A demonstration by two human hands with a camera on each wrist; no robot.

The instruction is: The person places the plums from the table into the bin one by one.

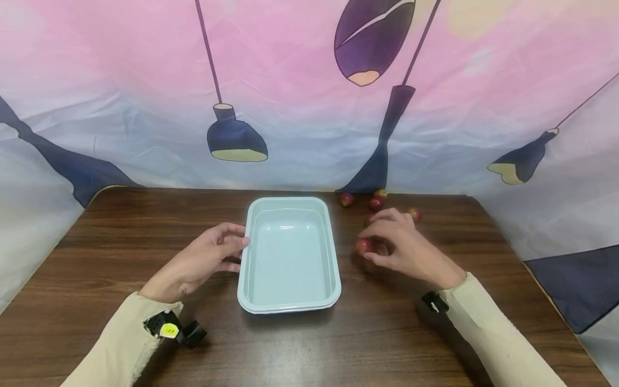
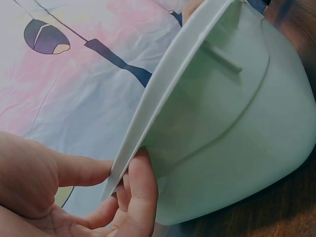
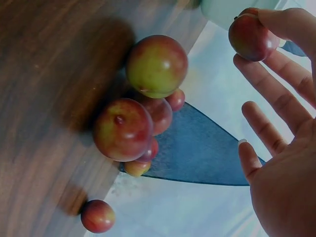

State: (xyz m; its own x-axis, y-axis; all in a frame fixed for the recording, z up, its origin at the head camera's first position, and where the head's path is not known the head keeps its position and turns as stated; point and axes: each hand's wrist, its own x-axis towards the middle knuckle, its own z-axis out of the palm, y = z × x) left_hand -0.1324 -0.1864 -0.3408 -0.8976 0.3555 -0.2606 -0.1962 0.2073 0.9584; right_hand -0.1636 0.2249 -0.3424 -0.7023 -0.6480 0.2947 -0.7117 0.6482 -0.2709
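Note:
A pale blue-green plastic tray (image 1: 287,258) lies near the middle of the table, its inside bare. My left hand (image 1: 213,258) pinches the tray's left rim, thumb on top and fingers curled beneath, as the left wrist view shows the rim (image 2: 148,121) up close. To the tray's right, my right hand (image 1: 401,244) holds a red plum (image 3: 252,37) between thumb and fingertips; its other fingers are spread. Below and around that hand sit more plums, among them a red-and-yellow plum (image 3: 157,66) and another with a stem dimple (image 3: 123,129).
Near the table's back edge lie several plums, such as a dark red plum (image 1: 346,199) and one farther right (image 1: 415,214). A printed cloth (image 1: 300,134) hangs behind the brown wooden table (image 1: 300,349).

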